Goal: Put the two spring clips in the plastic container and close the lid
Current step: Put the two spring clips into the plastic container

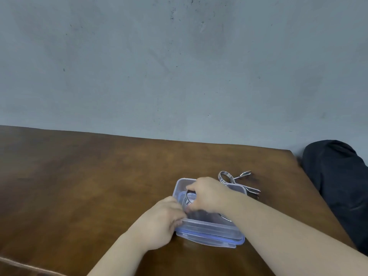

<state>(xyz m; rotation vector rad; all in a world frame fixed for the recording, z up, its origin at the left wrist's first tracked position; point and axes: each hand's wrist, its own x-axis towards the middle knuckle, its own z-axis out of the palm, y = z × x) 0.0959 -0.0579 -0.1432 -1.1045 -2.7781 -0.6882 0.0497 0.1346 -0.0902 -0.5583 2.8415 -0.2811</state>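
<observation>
**First clip going into container, second still on counter**

Clear plastic container (209,226) sits near the counter's right edge, toward the front; it appears to rest on its blue-rimmed lid (229,241), so lid not yet on. Right hand (207,194) is down inside it, fingers curled around a spring clip (187,200), only the coil showing. Left hand (163,222) is closed on the container's left wall near the front corner, steadying it. Second spring clip (237,181) lies on the counter (79,186) just behind the container, toward the far right corner, touching or nearly touching its rim.

Clips: shiny steel wire, round coil plus two long handles; probably stiff, somewhat heavy, slick. Best taken at the coil or both handles. Container: thin, smooth, light, likely to slide on the dark polished wood, so needs holding. Dark cloth (338,186) off the right edge.
</observation>
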